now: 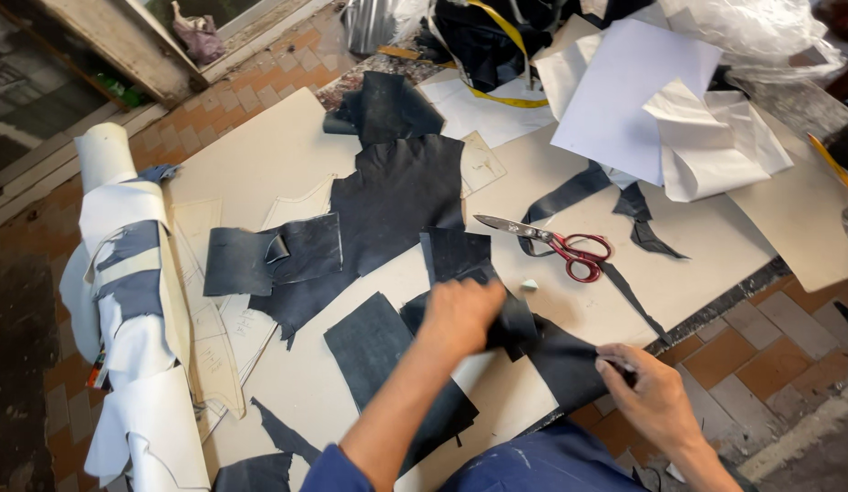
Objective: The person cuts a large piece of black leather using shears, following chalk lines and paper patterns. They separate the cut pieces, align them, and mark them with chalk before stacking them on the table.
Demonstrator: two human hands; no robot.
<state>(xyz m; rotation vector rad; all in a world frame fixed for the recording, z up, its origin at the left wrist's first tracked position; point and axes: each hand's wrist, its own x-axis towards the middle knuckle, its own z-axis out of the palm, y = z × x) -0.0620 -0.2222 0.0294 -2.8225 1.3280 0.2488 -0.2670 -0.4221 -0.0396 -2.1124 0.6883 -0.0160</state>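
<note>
My left hand (460, 314) rests on and grips a dark cut piece of leather (551, 351) at the near edge of the beige worktable (287, 150). My right hand (647, 392) pinches the same piece at its right corner, over the table's edge. Red-handled scissors (556, 244) lie just beyond the hands, blades pointing left. A small pale chalk lump (530, 285) sits beside them. Several other dark leather pieces lie around, the largest leather sheet (397, 196) in the table's middle.
White paper sheets (633, 91) and a yellow tape measure (506, 36) lie at the far right. Rolled white and blue material (123, 301) and card patterns (214, 346) lie at the left. A brick-tiled floor (743, 337) lies below the table.
</note>
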